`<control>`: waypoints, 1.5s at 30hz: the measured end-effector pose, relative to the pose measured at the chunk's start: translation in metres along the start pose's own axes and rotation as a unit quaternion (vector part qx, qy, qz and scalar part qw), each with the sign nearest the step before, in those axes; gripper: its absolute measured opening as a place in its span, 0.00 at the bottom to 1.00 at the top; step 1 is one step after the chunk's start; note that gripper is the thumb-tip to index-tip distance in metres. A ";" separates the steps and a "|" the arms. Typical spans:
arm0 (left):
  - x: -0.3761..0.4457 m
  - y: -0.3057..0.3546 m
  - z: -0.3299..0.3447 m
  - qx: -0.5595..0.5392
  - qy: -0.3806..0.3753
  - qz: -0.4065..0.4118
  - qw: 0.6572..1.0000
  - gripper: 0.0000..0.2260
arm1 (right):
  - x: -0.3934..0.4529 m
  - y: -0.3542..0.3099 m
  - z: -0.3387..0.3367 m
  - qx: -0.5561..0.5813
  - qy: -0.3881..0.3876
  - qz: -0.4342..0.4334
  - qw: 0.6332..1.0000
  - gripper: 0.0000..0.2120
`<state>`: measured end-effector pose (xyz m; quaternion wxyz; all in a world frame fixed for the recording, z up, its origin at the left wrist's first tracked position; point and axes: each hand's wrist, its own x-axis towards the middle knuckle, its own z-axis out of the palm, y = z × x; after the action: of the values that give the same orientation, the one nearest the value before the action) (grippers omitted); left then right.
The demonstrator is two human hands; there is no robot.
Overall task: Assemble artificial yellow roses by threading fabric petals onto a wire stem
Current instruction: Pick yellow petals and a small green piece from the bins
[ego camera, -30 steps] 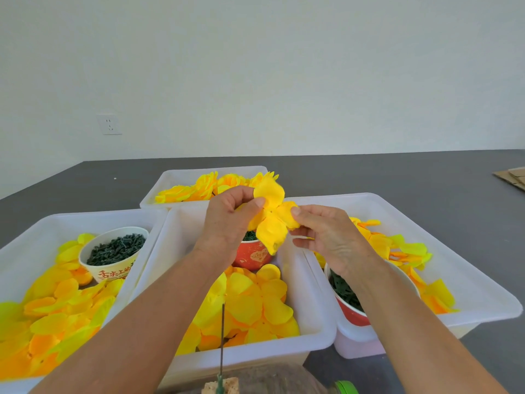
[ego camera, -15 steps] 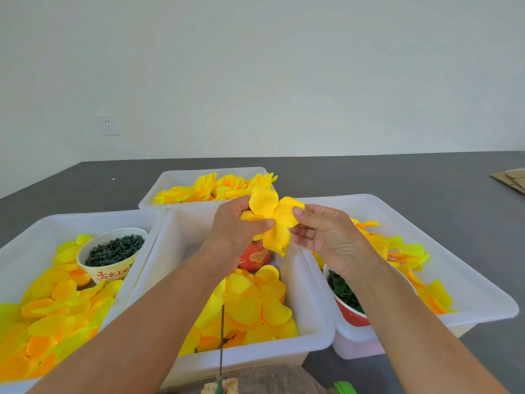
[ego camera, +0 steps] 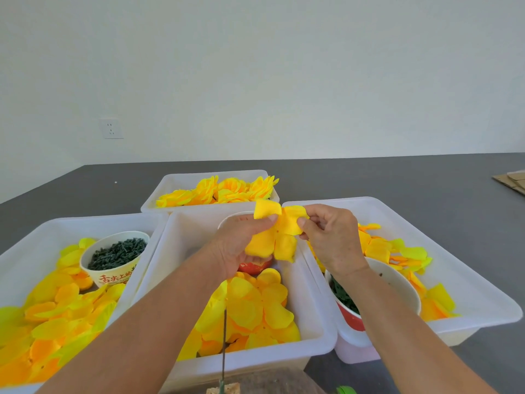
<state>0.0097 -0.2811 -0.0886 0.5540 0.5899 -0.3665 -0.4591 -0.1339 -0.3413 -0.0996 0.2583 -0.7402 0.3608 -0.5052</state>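
Observation:
A yellow fabric petal piece (ego camera: 279, 234) with several lobes is held up over the middle white bin (ego camera: 318, 331). My left hand (ego camera: 241, 243) pinches its left side between thumb and fingers. My right hand (ego camera: 329, 237) pinches its right lobe. A thin green wire stem (ego camera: 224, 342) stands upright at the bottom centre, stuck in a small block; neither hand touches it. Loose yellow petals (ego camera: 255, 308) lie in the middle bin below my hands.
A left bin (ego camera: 34, 237) holds petals and a paper bowl of dark green pieces (ego camera: 116, 251). A right bin (ego camera: 466, 282) holds petals and a red-and-white bowl (ego camera: 397, 288). The far bin (ego camera: 181, 180) holds finished yellow roses (ego camera: 227, 189). Cardboard (ego camera: 511, 180) lies far right.
Both hands have spread the petal piece out flatter between them. The view has drawn slightly closer; the wire stem has not moved.

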 end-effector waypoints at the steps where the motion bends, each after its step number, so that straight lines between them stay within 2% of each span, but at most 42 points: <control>1: 0.001 -0.001 0.000 0.013 0.023 0.008 1.000 0.13 | -0.001 -0.001 0.001 0.007 -0.003 -0.003 1.000 0.04; 5: 0.001 -0.002 0.002 0.058 0.065 0.071 0.994 0.08 | -0.001 -0.002 0.002 0.053 0.000 0.017 0.998 0.10; 7: -0.001 -0.002 0.004 0.069 0.066 0.104 0.990 0.06 | 0.000 -0.001 0.001 0.059 0.009 0.029 0.998 0.09; 10: -0.003 -0.003 0.006 0.088 0.048 0.130 0.986 0.08 | 0.000 0.000 -0.001 0.072 0.037 0.059 0.995 0.07; 13: -0.003 -0.002 0.007 0.028 0.006 0.094 0.995 0.14 | 0.001 0.000 -0.001 0.070 0.048 0.064 0.994 0.06; 15: -0.003 0.000 0.007 -0.011 0.002 0.081 0.997 0.14 | 0.002 0.001 -0.001 0.079 0.044 0.067 0.994 0.08; 18: -0.003 0.000 0.006 0.023 0.033 0.150 0.988 0.12 | 0.002 0.001 -0.001 0.091 0.037 0.066 0.993 0.10; 19: -0.002 0.000 0.005 0.072 0.063 0.198 0.975 0.15 | 0.001 0.001 -0.001 0.076 0.042 0.065 0.994 0.11; 21: 0.000 -0.002 0.005 0.207 0.125 0.288 0.926 0.21 | -0.001 0.000 0.000 -0.004 0.066 0.051 0.997 0.15; 23: 0.001 -0.005 0.005 0.307 0.154 0.350 0.871 0.21 | -0.003 -0.004 0.000 -0.045 0.097 0.018 0.994 0.13; 25: 0.000 -0.007 0.008 0.368 0.153 0.382 0.834 0.11 | -0.005 -0.010 0.001 0.017 0.059 -0.008 0.998 0.12; 27: -0.006 -0.007 0.012 0.417 0.157 0.408 0.797 0.14 | -0.008 -0.015 0.003 0.089 -0.015 0.003 0.996 0.22; 28: -0.007 -0.007 0.015 0.434 0.156 0.429 0.777 0.16 | -0.008 -0.017 0.004 0.115 -0.036 0.017 0.993 0.24; 29: -0.009 -0.006 0.016 0.448 0.153 0.443 0.761 0.16 | -0.008 -0.017 0.004 0.138 -0.047 0.030 0.989 0.23; 32: -0.015 -0.005 0.019 0.487 0.127 0.463 0.729 0.17 | -0.006 -0.015 0.002 0.196 -0.058 0.099 0.974 0.10; 36: -0.015 -0.008 0.022 0.482 0.116 0.511 0.702 0.18 | -0.003 -0.014 0.000 0.279 -0.077 0.197 0.937 0.09; 38: -0.012 -0.010 0.024 0.475 0.119 0.514 0.704 0.18 | -0.002 -0.014 0.000 0.282 -0.078 0.193 0.937 0.08; 41: -0.009 -0.011 0.023 0.445 0.112 0.500 0.735 0.16 | -0.002 -0.013 -0.002 0.264 -0.061 0.169 0.948 0.06; 43: -0.010 -0.011 0.024 0.401 0.105 0.486 0.769 0.15 | -0.002 -0.011 -0.003 0.251 -0.050 0.158 0.954 0.06; 45: -0.013 -0.010 0.025 0.325 0.100 0.453 0.824 0.12 | -0.003 -0.009 -0.003 0.248 -0.040 0.155 0.956 0.07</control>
<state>-0.0187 -0.2761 -0.0957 0.5092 0.5464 -0.6630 0.0506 -0.1348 -0.3339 -0.0933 0.5229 -0.6074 0.3237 -0.5029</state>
